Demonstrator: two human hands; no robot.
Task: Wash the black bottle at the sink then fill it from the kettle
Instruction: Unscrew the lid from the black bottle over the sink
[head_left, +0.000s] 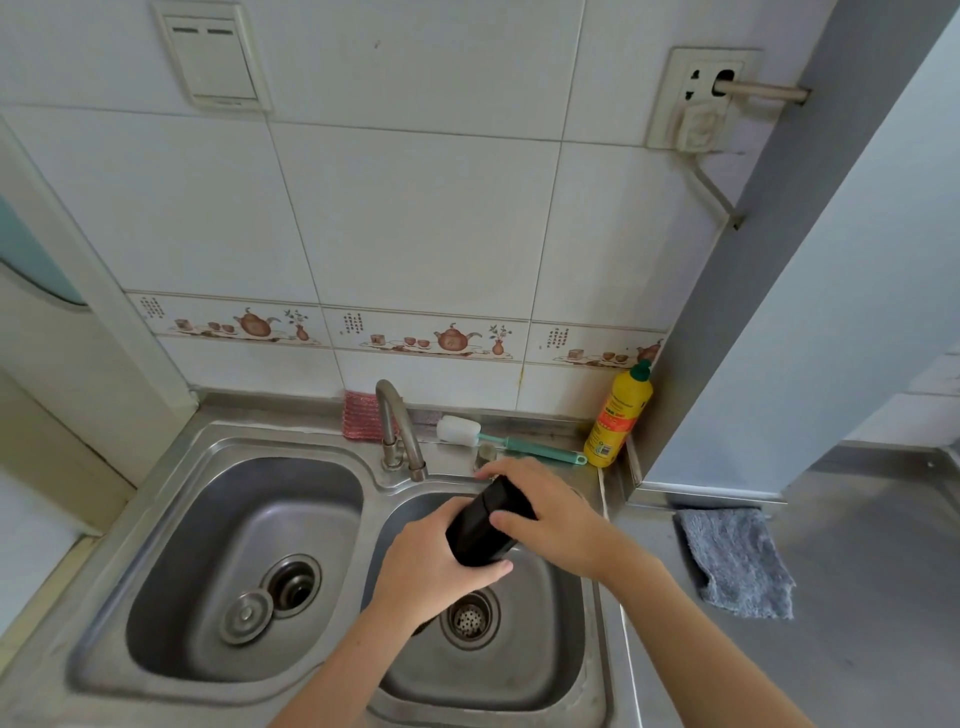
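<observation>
We hold the bottle (485, 527) tilted over the right side of the sink (218, 519) — left hand (436, 566) wrapped round its bottom, right hand (540, 514) round its top — so we should twist slowly and keep it low.

No words can be read. The yellow bottle (618, 415) at the far right has a label, but it is too blurry.
</observation>
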